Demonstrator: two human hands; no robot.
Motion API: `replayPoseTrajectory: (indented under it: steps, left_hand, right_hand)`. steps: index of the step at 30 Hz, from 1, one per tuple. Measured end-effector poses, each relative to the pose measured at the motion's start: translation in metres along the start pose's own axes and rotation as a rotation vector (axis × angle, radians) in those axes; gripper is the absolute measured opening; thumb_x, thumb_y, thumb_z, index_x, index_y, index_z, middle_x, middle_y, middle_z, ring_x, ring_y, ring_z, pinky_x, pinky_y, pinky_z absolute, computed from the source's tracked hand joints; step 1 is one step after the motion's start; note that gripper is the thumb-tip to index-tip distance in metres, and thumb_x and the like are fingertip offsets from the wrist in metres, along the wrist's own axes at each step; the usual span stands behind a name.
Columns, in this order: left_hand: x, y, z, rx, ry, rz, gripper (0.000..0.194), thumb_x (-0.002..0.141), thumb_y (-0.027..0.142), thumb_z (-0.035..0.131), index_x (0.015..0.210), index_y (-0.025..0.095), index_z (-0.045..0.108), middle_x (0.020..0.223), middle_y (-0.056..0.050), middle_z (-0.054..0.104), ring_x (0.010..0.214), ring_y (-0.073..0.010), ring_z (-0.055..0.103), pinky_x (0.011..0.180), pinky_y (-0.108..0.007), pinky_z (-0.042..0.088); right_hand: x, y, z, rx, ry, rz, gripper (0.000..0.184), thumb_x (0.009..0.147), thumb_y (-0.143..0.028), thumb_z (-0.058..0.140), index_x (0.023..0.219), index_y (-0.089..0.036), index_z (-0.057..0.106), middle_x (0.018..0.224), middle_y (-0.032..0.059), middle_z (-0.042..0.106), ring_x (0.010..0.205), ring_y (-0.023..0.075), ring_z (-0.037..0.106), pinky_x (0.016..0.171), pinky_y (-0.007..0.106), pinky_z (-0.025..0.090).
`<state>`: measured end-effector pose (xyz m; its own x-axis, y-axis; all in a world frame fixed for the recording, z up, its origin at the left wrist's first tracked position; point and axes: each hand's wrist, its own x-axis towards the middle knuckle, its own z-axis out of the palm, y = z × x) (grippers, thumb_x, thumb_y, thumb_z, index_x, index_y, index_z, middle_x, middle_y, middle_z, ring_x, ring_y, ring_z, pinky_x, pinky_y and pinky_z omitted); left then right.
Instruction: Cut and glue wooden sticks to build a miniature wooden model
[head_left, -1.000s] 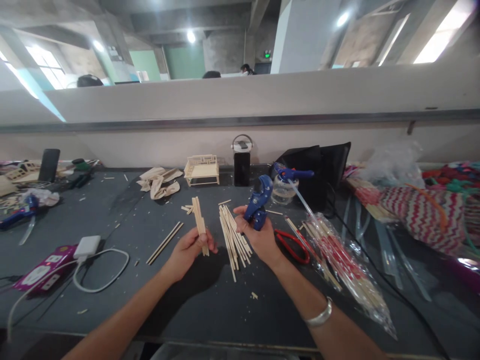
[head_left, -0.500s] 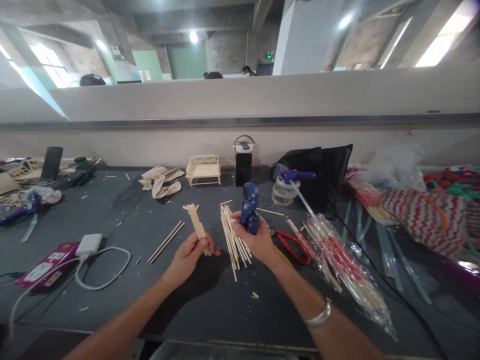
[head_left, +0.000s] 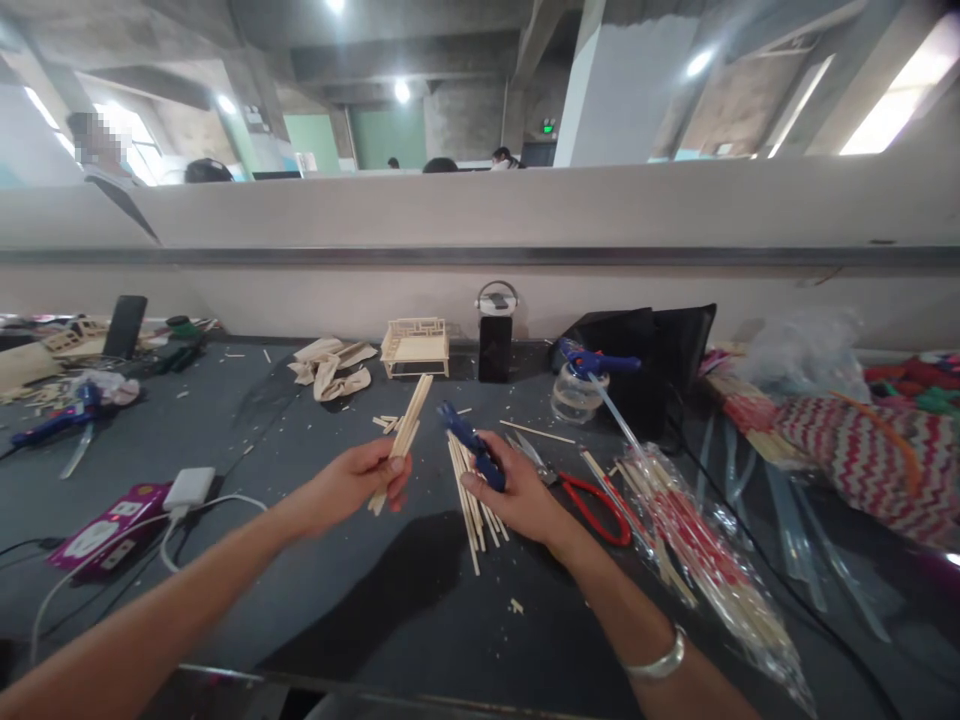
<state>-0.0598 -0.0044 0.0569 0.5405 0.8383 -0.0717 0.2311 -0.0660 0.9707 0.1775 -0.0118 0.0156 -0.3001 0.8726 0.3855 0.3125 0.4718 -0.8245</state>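
My left hand point(head_left: 371, 475) is closed around a bundle of thin wooden sticks point(head_left: 414, 408), tilted with their tops to the right. In my right hand point(head_left: 514, 490) is a blue hand tool point(head_left: 472, 445) that looks like a pipe cutter, slightly blurred, its head pointing toward the bundle but apart from it. More loose wooden sticks point(head_left: 474, 525) lie on the table, partly under the tool and my right hand. Several short cut pieces point(head_left: 386, 423) rest just beyond my left hand.
Red-handled pliers point(head_left: 600, 510) and plastic-wrapped sticks point(head_left: 690, 530) lie to the right. A blue glue gun point(head_left: 600, 360) sits on a glass jar point(head_left: 577, 397). Behind stand a miniature wooden bench point(head_left: 416, 348) and a phone point(head_left: 495, 350). A purple power strip point(head_left: 112, 530) occupies the left.
My left hand has raised the bundle and tipped it rightward, off the two sticks' side. The blue tool has swung from upright to leaning left, toward the bundle. The view has shifted slightly.
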Motion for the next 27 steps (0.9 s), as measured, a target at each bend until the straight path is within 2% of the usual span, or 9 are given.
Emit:
replayPoseTrajectory:
  steps: [3, 6, 12, 15, 20, 27]
  left_hand:
    - [-0.008, 0.006, -0.011, 0.039, -0.042, -0.072, 0.026, 0.085, 0.042, 0.053, 0.073, 0.019, 0.052, 0.063, 0.002, 0.049, 0.059, -0.0139, 0.057, 0.056, -0.024, 0.044]
    - [-0.015, 0.005, -0.017, 0.051, -0.095, -0.122, 0.025, 0.086, 0.042, 0.053, 0.075, 0.02, 0.053, 0.064, 0.003, 0.051, 0.058, -0.0136, 0.057, 0.059, -0.025, 0.046]
    - [-0.025, 0.014, -0.016, -0.047, -0.215, -0.232, 0.027, 0.085, 0.045, 0.053, 0.074, 0.02, 0.052, 0.063, 0.003, 0.051, 0.057, -0.0138, 0.055, 0.064, -0.031, 0.05]
    - [-0.024, 0.021, -0.014, 0.036, -0.27, -0.271, 0.032, 0.086, 0.05, 0.05, 0.074, 0.02, 0.048, 0.063, 0.003, 0.051, 0.058, -0.013, 0.055, 0.064, -0.029, 0.049]
    - [-0.017, 0.025, -0.012, 0.257, -0.347, -0.225, 0.035, 0.089, 0.052, 0.042, 0.077, 0.019, 0.047, 0.064, 0.002, 0.055, 0.064, -0.0131, 0.058, 0.065, -0.026, 0.045]
    - [-0.013, 0.031, -0.012, 0.363, -0.325, -0.21, 0.034, 0.091, 0.05, 0.038, 0.077, 0.019, 0.046, 0.061, 0.004, 0.054, 0.065, -0.0129, 0.058, 0.067, -0.024, 0.043]
  right_hand:
    - [-0.001, -0.002, 0.001, -0.096, -0.036, -0.039, 0.039, 0.081, -0.029, 0.057, 0.118, -0.02, 0.048, 0.109, 0.0079, 0.06, 0.1, 0.0225, 0.056, 0.09, 0.038, 0.043]
    - [-0.002, -0.003, 0.003, -0.129, -0.063, -0.025, 0.043, 0.08, -0.027, 0.058, 0.12, -0.019, 0.046, 0.112, 0.0088, 0.06, 0.102, 0.0229, 0.057, 0.091, 0.037, 0.044]
    - [-0.002, -0.004, 0.004, -0.121, -0.112, -0.028, 0.042, 0.082, -0.027, 0.057, 0.122, -0.019, 0.046, 0.111, 0.0082, 0.06, 0.1, 0.0208, 0.057, 0.09, 0.035, 0.044]
    - [-0.003, -0.003, 0.005, -0.136, -0.134, -0.039, 0.046, 0.082, -0.027, 0.058, 0.125, -0.019, 0.045, 0.117, 0.0088, 0.057, 0.107, 0.0216, 0.054, 0.095, 0.036, 0.042]
    - [-0.004, 0.0, 0.007, -0.189, -0.147, -0.052, 0.05, 0.082, -0.029, 0.059, 0.129, -0.021, 0.042, 0.126, 0.0092, 0.053, 0.117, 0.0231, 0.049, 0.101, 0.04, 0.037]
    - [-0.004, 0.0, 0.007, -0.216, -0.152, -0.051, 0.051, 0.082, -0.029, 0.058, 0.13, -0.02, 0.041, 0.126, 0.0101, 0.053, 0.117, 0.0239, 0.049, 0.101, 0.041, 0.037]
